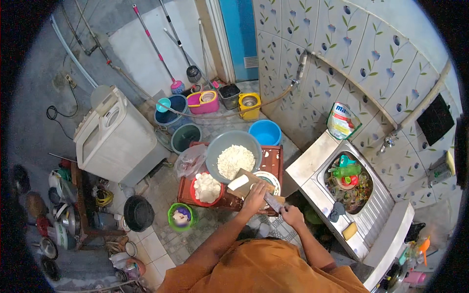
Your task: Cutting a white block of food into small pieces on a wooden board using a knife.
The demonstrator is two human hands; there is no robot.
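Observation:
A wooden cutting board [248, 176] lies across the front of the low red table, with a white block [238, 182] on its left part. My left hand [255, 199] rests over the board, fingers drawn together beside the blade; whatever lies beneath them is hidden. In my right hand [292, 216] is the handle of a wide-bladed knife [273, 201], its blade slanting up-left toward the left hand. Beyond the board stands a large grey basin [215, 141] holding chopped white pieces [236, 161]. To its left, a red bowl [196, 200] holds white chunks [207, 188].
A white plate [276, 181] sits right of the board on the red table [276, 158]. A blue basin [265, 130] stands behind it, a green basket [171, 215] at front left. The sink counter [309, 177] flanks the right, a washing machine [119, 141] the left.

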